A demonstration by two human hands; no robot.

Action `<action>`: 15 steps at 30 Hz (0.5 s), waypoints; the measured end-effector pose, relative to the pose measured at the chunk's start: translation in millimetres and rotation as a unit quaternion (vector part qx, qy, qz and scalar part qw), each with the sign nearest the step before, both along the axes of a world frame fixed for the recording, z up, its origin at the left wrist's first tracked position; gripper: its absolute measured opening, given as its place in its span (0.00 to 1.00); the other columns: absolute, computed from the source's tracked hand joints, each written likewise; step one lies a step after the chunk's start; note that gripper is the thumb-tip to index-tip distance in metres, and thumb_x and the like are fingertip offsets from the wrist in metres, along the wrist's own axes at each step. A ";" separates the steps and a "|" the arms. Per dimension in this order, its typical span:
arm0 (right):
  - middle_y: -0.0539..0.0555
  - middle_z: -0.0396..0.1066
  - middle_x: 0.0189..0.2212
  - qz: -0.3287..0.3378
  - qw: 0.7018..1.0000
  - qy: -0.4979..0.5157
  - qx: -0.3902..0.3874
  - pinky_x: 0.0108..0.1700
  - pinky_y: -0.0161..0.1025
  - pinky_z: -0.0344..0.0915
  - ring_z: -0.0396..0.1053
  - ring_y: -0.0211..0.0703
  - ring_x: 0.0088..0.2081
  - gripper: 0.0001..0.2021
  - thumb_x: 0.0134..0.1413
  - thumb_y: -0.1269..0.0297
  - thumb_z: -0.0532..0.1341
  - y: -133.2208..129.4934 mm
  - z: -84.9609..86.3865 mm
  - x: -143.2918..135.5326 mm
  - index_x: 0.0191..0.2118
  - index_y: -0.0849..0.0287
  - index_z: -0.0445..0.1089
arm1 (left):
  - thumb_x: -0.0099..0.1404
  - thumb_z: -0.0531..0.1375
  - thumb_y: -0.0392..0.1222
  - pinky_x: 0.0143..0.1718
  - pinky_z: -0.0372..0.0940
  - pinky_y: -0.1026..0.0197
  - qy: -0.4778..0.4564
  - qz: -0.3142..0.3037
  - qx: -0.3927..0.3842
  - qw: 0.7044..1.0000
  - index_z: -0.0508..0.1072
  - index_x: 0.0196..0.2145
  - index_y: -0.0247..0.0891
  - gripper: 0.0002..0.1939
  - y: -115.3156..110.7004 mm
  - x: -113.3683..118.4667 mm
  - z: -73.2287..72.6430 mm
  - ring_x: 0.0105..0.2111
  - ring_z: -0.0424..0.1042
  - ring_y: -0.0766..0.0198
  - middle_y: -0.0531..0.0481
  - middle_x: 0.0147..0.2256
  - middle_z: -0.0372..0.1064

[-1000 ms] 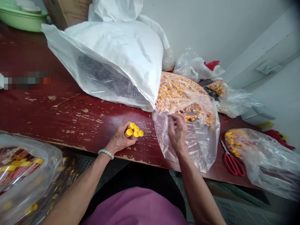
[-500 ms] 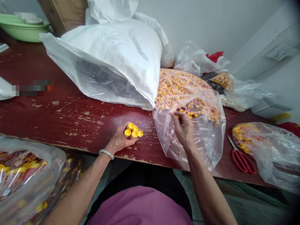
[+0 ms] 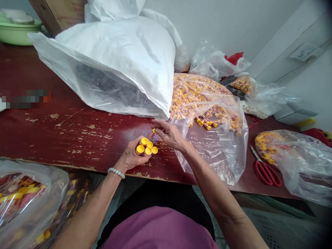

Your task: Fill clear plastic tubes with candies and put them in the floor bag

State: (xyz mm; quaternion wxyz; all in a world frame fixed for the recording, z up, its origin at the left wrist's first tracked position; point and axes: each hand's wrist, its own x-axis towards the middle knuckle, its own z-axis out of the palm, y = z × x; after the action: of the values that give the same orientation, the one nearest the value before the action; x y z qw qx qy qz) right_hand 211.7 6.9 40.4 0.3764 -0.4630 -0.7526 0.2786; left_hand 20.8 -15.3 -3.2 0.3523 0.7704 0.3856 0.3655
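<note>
My left hand point(image 3: 132, 154) is closed around a bunch of several yellow-capped tubes point(image 3: 148, 151), their round cap ends facing up. Just above and to the right, my right hand point(image 3: 168, 135) pinches a small yellow cap with a red-patterned strip point(image 3: 151, 134) hanging from it, close to the bunch. An open clear plastic bag point(image 3: 215, 152) lies to the right, full of similar yellow-capped pieces point(image 3: 194, 90); several lie loose near its mouth. Behind my hands, a large white sack point(image 3: 124, 41) gapes open, showing clear empty tubes point(image 3: 116, 91) inside.
Red-handled scissors point(image 3: 267, 173) lie right of the bag, beside another clear bag point(image 3: 303, 173) of yellow pieces. At lower left is a bag point(image 3: 55, 186) of filled tubes. A green basin point(image 3: 18, 34) stands far left on the worn red table point(image 3: 64, 135).
My right hand has moved left from the mouth of the clear bag to beside the bunch, carrying a yellow-capped piece. My left hand keeps its hold. The view has shifted slightly.
</note>
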 end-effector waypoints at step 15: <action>0.55 0.68 0.44 -0.005 0.985 -0.150 0.079 0.52 0.45 0.62 0.64 0.44 0.47 0.29 0.33 0.83 0.49 -12.3 -26.9 -13.1 0.45 0.59 0.68 | 0.47 0.61 0.34 0.31 0.61 0.66 -0.024 -0.001 0.000 1.000 0.63 0.31 0.37 0.13 0.7 0.0 0.5 0.27 0.63 0.68 0.55 0.27 0.63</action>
State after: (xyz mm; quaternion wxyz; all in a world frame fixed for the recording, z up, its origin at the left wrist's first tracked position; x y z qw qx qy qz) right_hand 198.6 -5.4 13.5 0.2958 -0.4725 -0.8177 0.1436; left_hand 20.7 -14.6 -2.8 0.3613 0.7622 0.3761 0.3834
